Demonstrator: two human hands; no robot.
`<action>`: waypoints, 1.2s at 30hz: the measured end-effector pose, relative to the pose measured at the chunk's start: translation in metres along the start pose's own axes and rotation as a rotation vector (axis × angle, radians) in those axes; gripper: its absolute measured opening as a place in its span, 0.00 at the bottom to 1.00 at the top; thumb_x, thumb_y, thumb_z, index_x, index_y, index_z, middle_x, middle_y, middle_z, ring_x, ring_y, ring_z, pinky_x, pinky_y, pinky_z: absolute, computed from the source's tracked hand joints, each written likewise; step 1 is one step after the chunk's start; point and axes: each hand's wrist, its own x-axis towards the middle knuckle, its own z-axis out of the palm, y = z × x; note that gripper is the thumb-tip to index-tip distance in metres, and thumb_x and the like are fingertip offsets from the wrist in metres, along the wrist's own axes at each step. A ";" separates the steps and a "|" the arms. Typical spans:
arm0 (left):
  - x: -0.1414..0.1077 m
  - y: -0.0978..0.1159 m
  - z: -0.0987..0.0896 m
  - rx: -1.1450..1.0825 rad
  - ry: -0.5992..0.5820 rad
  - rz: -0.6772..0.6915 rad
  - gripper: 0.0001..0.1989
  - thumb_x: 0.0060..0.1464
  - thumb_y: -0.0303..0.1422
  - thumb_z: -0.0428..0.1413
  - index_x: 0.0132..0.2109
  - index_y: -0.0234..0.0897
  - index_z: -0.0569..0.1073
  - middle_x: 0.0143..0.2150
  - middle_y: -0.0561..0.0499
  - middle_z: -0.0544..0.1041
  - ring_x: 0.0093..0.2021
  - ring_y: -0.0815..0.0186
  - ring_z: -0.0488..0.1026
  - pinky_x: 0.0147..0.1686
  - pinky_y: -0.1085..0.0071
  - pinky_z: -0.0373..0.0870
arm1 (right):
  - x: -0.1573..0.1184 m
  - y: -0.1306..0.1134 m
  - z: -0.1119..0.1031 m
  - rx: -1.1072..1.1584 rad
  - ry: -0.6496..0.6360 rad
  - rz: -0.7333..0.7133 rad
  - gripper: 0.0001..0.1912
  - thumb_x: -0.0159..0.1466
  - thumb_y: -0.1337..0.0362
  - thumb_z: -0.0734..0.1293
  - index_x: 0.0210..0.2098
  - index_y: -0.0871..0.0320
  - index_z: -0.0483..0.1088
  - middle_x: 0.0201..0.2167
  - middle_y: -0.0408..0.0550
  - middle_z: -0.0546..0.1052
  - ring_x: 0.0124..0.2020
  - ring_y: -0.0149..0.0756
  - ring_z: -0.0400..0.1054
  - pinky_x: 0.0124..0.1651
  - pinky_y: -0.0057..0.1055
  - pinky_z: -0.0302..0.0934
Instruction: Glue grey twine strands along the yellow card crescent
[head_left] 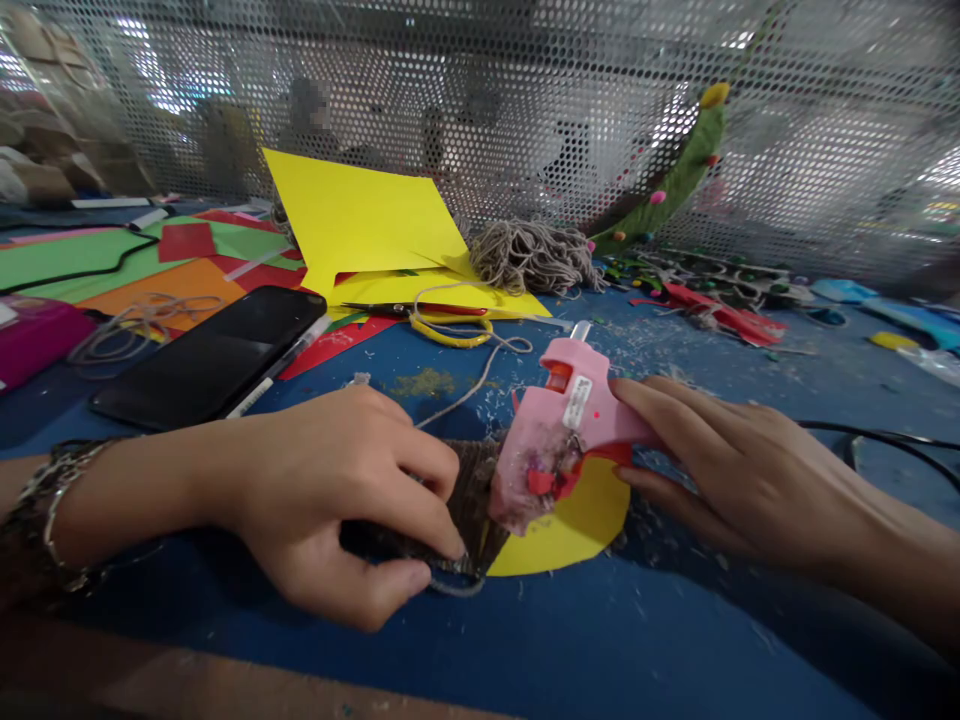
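A pink glue gun lies over a rounded yellow paper piece, its stained front end pointing toward the near side. My right hand has its fingers round the gun's handle. To the left, my left hand rests on a dark grey-brown piece wound with cord, which overlaps the yellow paper. Its thumb and forefinger are bent near the piece's lower edge, and grey cord shows just below them. What sits between those fingertips is too small to tell.
A black phone and a pen lie behind my left hand. Farther back are scissors, yellow card, coloured paper and a grey yarn heap. Red scraps lie back right, before a perforated metal screen. A black cable runs right.
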 end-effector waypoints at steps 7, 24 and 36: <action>-0.001 0.001 -0.001 -0.011 -0.009 0.015 0.10 0.47 0.29 0.50 0.38 0.41 0.73 0.29 0.54 0.73 0.26 0.68 0.69 0.25 0.70 0.59 | -0.002 0.001 0.002 -0.024 -0.001 -0.001 0.18 0.65 0.59 0.48 0.44 0.66 0.59 0.32 0.58 0.72 0.30 0.38 0.69 0.23 0.30 0.63; 0.000 0.003 -0.002 -0.023 -0.031 0.012 0.10 0.46 0.28 0.50 0.36 0.39 0.74 0.29 0.53 0.72 0.26 0.68 0.68 0.26 0.69 0.57 | -0.006 0.010 0.006 -0.140 -0.031 0.030 0.24 0.66 0.57 0.46 0.42 0.71 0.62 0.31 0.62 0.74 0.27 0.40 0.71 0.21 0.30 0.65; 0.001 0.001 -0.002 -0.021 -0.020 -0.005 0.10 0.45 0.27 0.51 0.36 0.41 0.73 0.29 0.54 0.73 0.25 0.68 0.68 0.26 0.70 0.57 | -0.010 0.016 0.010 -0.167 -0.062 0.049 0.25 0.65 0.57 0.46 0.43 0.73 0.63 0.33 0.64 0.74 0.29 0.42 0.71 0.24 0.31 0.66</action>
